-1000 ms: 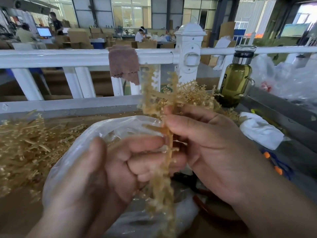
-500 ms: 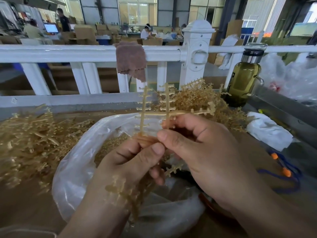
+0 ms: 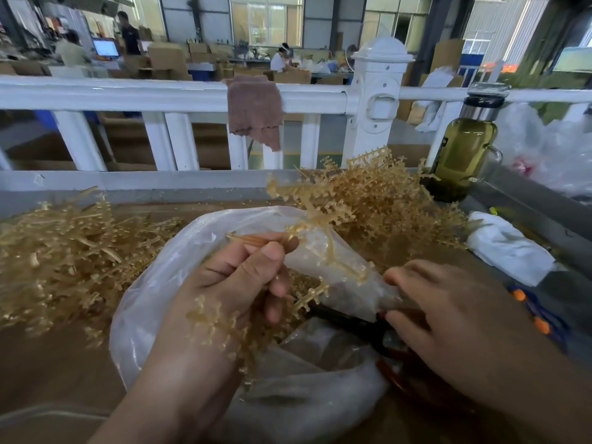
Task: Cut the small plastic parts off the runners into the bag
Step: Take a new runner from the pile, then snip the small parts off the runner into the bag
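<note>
On the far left lies a heap of runners [image 3: 57,251] that look bare, so I think those ones are done. Next to it is the clear bag [image 3: 153,283], open on the table.

Over the bag is the left hand [image 3: 230,283]. Its fingers and thumb are curled tight round one runner [image 3: 312,216], which sticks up and leans over the bag's mouth with small parts on its arms.

A moment ago both hands held this runner together. Now the hands are apart and the left hand holds it alone.

Lower and to the right, the black and red cutters [image 3: 349,323] lie at the edge of the bag. The right hand [image 3: 455,322] has dropped down onto their handles. The picture is blurry there, so I cannot tell if it has a real grip yet.

Behind it sits a heap of full runners [image 3: 390,200] waiting their turn.

So the sorting looks over and the snipping should come next. The parts should fall into the bag if the runner stays above it.
</note>
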Available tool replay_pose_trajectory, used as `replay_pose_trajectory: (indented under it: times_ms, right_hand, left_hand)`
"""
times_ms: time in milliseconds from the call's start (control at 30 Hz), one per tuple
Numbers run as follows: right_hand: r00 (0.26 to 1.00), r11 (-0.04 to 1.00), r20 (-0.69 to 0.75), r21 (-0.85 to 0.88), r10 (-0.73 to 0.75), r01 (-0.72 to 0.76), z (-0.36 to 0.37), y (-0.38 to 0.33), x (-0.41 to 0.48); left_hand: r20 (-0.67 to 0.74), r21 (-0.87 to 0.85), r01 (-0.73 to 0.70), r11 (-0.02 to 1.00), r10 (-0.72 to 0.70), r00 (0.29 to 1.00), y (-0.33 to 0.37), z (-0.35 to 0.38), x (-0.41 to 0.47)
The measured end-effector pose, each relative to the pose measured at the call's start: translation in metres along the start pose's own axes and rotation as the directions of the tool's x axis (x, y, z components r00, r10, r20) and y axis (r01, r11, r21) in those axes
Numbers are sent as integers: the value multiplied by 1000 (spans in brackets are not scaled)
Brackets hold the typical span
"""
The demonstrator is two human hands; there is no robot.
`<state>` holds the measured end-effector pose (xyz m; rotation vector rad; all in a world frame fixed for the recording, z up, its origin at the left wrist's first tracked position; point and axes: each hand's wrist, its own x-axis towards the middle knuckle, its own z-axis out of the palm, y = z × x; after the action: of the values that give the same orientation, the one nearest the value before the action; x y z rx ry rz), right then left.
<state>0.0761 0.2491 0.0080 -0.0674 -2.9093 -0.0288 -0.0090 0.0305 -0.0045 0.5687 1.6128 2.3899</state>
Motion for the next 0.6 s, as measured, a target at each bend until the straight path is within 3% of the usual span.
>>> replay_pose_trajectory:
  times_ms: [200,367,500,600]
  right_hand:
    - [997,998,81,60,-22,17,26,10,2]
    - [995,996,51,-30,-82,84,33,9,10]
    - [981,985,99,61,-166,160,32,4,16]
    - [970,979,138,8,-201,201,28,4,22]
  left_hand:
    - [-73,44,-84,996,87,994,-5,-4,5]
    - [-90,-19,-20,1000,18,996,-4,-5,5]
    - [-69,-103,25,994,-32,997,-3,-7,7]
    - [-82,-145,47,988,-60,995,-2,-7,9]
